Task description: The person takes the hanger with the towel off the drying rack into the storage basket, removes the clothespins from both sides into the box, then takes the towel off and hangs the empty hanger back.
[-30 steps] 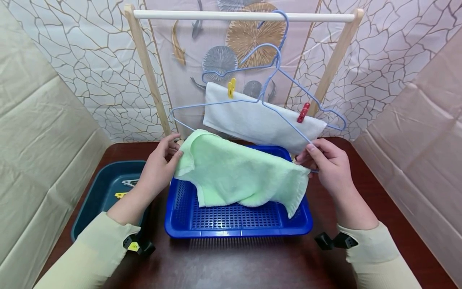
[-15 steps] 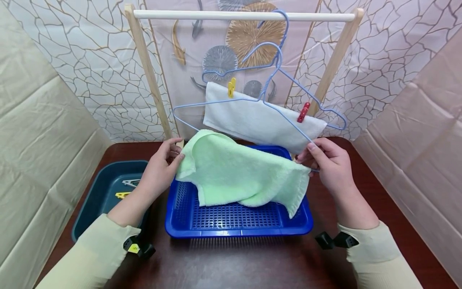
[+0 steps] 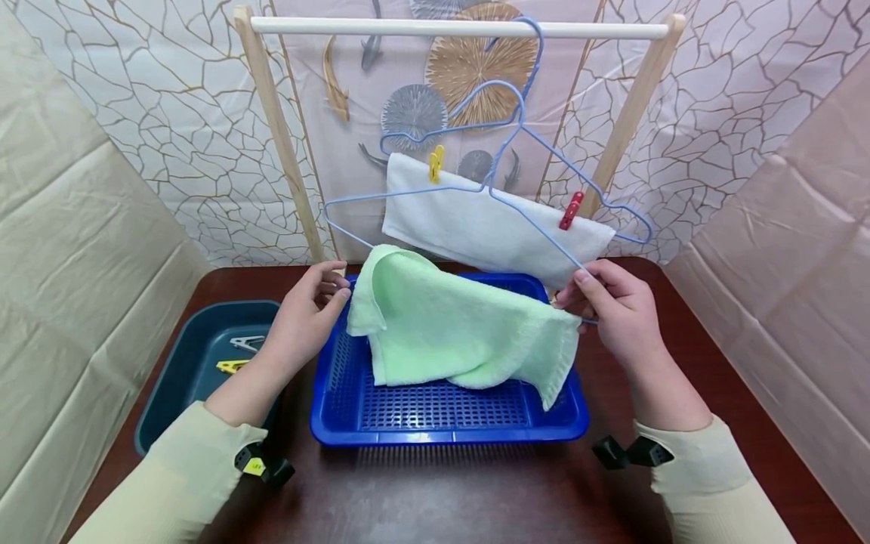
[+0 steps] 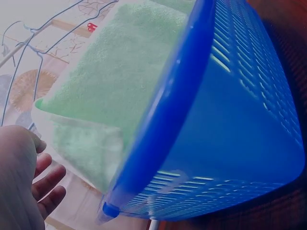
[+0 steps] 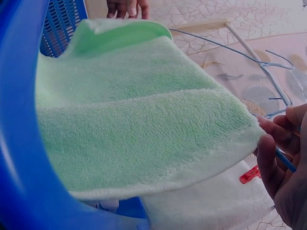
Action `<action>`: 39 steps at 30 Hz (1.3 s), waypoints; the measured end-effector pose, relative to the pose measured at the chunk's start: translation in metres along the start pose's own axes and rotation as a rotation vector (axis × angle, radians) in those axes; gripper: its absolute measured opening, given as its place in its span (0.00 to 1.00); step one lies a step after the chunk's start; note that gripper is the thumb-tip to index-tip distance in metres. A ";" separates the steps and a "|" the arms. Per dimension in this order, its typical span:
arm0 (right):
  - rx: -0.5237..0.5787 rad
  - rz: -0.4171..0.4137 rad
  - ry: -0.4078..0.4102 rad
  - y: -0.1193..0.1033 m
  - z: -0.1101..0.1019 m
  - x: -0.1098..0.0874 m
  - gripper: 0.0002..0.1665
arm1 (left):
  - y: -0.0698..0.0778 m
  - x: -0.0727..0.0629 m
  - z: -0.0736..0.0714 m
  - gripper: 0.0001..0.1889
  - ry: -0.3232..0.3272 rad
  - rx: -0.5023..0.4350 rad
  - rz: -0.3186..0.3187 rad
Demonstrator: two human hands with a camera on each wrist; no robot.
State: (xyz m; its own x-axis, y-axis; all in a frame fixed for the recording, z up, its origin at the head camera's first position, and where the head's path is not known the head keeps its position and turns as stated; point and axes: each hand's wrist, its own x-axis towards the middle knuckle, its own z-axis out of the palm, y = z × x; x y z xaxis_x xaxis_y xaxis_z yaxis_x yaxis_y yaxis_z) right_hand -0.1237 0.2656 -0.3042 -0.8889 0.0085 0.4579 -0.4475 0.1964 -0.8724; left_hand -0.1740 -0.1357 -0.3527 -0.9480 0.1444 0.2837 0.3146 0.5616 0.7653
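Observation:
A light green towel (image 3: 469, 325) hangs folded over the lower bar of a blue wire hanger (image 3: 408, 194), above the blue basket (image 3: 448, 437). My right hand (image 3: 621, 310) grips the hanger's right end between thumb and fingers, close to the towel's right edge. In the left wrist view, a small gap separates my left hand (image 4: 24, 177) from the towel's turned-back left corner. Its fingers are loosely bent and hold nothing. Behind, a white towel (image 3: 476, 219) hangs from a second blue hanger, clipped by a yellow clothespin (image 3: 436, 165) and a red clothespin (image 3: 571, 211).
A wooden rack with a white rod (image 3: 408, 28) stands at the back, carrying the second hanger. On the left, a dark teal tray (image 3: 193, 370) contains a white clip (image 3: 247, 344) and a yellow clip (image 3: 231, 366). Patterned cloth covers the wall behind.
The left hand has let go of the green towel's left corner. That corner has shifted right and inward, away from the fingers. The right hand still grips the hanger, almost unmoved.

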 end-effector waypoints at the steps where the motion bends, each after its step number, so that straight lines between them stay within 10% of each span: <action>1: 0.002 0.001 -0.002 0.000 0.000 0.000 0.15 | 0.000 0.000 0.000 0.22 0.000 -0.002 0.002; 39: 0.024 -0.042 -0.041 0.001 0.004 0.000 0.14 | 0.020 0.017 0.013 0.27 0.003 -0.035 0.101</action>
State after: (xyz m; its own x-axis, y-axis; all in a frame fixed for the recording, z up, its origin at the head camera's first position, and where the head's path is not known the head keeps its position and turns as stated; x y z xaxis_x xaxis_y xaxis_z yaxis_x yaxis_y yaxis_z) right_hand -0.1248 0.2622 -0.3060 -0.8723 -0.0394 0.4875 -0.4865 0.1718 -0.8566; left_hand -0.1840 -0.1114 -0.3400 -0.9113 0.1964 0.3618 0.4099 0.5153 0.7527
